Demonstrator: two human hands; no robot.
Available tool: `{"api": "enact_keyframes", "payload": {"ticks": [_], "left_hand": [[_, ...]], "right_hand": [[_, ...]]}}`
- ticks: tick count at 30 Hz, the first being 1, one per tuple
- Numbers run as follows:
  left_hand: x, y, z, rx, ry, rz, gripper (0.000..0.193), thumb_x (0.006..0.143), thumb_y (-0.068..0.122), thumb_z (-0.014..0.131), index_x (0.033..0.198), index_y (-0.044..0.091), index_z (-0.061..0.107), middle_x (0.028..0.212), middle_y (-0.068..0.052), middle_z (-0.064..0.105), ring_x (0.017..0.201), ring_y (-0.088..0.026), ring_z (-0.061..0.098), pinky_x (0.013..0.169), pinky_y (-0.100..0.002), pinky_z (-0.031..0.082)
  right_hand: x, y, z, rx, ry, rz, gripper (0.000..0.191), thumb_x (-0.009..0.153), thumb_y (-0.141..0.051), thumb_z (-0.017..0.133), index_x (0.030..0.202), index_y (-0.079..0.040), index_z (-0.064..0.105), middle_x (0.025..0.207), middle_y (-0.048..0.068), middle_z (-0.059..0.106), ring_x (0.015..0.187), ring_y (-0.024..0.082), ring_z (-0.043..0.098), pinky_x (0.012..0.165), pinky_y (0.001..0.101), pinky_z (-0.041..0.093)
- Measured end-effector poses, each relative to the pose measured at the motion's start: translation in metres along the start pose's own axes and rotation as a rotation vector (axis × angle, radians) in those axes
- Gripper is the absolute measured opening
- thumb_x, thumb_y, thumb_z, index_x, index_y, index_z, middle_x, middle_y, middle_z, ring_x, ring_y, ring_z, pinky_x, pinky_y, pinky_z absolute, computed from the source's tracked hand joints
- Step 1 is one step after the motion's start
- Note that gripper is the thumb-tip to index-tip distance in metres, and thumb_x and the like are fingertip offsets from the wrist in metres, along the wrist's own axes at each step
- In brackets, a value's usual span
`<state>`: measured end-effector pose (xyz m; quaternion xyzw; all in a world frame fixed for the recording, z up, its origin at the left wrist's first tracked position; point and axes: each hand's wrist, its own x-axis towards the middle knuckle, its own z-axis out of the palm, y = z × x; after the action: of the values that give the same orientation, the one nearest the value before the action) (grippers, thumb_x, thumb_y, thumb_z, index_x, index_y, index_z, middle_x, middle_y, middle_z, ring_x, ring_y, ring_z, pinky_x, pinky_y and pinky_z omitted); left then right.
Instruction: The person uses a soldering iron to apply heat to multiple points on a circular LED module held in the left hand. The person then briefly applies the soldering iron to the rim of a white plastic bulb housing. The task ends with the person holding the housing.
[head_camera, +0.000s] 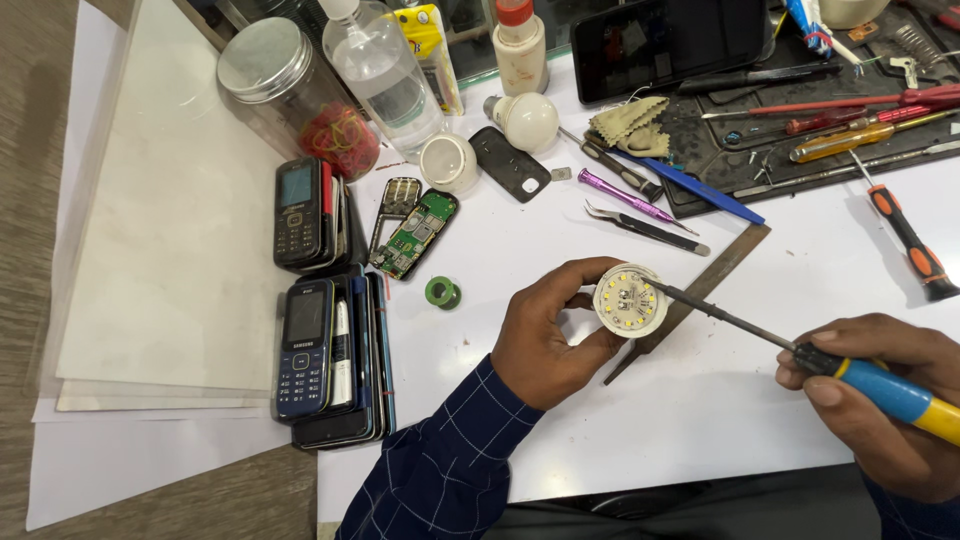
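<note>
The white desk (620, 420) carries everything here. Near its front edge, a little right of the middle, the left hand (545, 335) holds an opened LED bulb (630, 299) above the surface. The fingers are curled around the bulb body from behind and below, pressed on it firmly. The round plate with yellow LED chips faces up toward the camera, so the bulb's long axis stands nearly upright, a little tilted toward the person, and its base is hidden in the palm.

The right hand (885, 400), close to the front right corner, is closed around the blue and yellow handle of a screwdriver (800, 345). Its dark shaft lies almost level and points left, slightly away from the person, and the tip rests on the right rim of the LED plate.

I judge the step in hand is working on the plate at its edge, either prying or turning a screw; I cannot tell which. The next move calls for a steady bulb and a small, controlled push, so the tip does not slip over the chips.
</note>
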<state>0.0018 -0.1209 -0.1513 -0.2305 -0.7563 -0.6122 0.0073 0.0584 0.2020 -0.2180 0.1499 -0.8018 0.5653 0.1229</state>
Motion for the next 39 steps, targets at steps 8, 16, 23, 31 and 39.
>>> {"api": "enact_keyframes", "payload": {"ticks": [8,16,23,31,39], "left_hand": [[-0.001,0.001,0.001,0.038,-0.007,-0.012,0.051,0.086,0.008,0.08,0.133,0.004,0.063,0.126,-0.012,0.073,0.117,-0.022,0.072,0.101,-0.038,0.059],[0.0,0.002,0.001,0.029,0.0,-0.006,0.051,0.086,0.008,0.08,0.133,0.004,0.063,0.126,-0.013,0.073,0.117,-0.023,0.072,0.101,-0.037,0.059],[0.0,0.002,0.002,0.02,-0.001,-0.006,0.051,0.086,0.008,0.081,0.134,0.004,0.063,0.127,-0.013,0.073,0.118,-0.023,0.072,0.102,-0.037,0.06],[-0.001,0.002,0.002,0.025,-0.002,-0.017,0.052,0.084,0.006,0.08,0.133,0.002,0.063,0.126,-0.014,0.072,0.118,-0.023,0.072,0.101,-0.038,0.059],[-0.001,0.003,0.002,0.013,-0.004,-0.008,0.051,0.085,0.006,0.08,0.133,0.002,0.063,0.126,-0.014,0.073,0.117,-0.023,0.072,0.101,-0.037,0.059]], "right_hand": [[0.001,-0.008,0.003,-0.067,-0.012,0.067,0.032,0.09,-0.009,0.067,0.119,0.001,0.059,0.096,0.021,0.075,0.094,0.028,0.08,0.087,0.0408,0.067],[0.003,-0.005,0.003,-0.088,-0.022,0.051,0.031,0.09,-0.009,0.069,0.117,0.001,0.06,0.096,0.021,0.075,0.093,0.029,0.081,0.085,0.0397,0.068],[0.001,0.001,-0.004,-0.081,-0.059,0.048,0.031,0.088,-0.011,0.069,0.116,0.0,0.062,0.094,0.019,0.076,0.093,0.028,0.082,0.085,0.0397,0.067],[0.002,0.005,-0.005,-0.09,-0.077,0.003,0.03,0.09,-0.012,0.068,0.117,-0.001,0.062,0.095,0.018,0.076,0.094,0.027,0.082,0.086,0.0385,0.068],[0.002,-0.001,-0.001,-0.063,-0.027,0.035,0.032,0.089,-0.011,0.068,0.118,0.001,0.061,0.094,0.019,0.076,0.092,0.027,0.081,0.084,0.0382,0.068]]}}
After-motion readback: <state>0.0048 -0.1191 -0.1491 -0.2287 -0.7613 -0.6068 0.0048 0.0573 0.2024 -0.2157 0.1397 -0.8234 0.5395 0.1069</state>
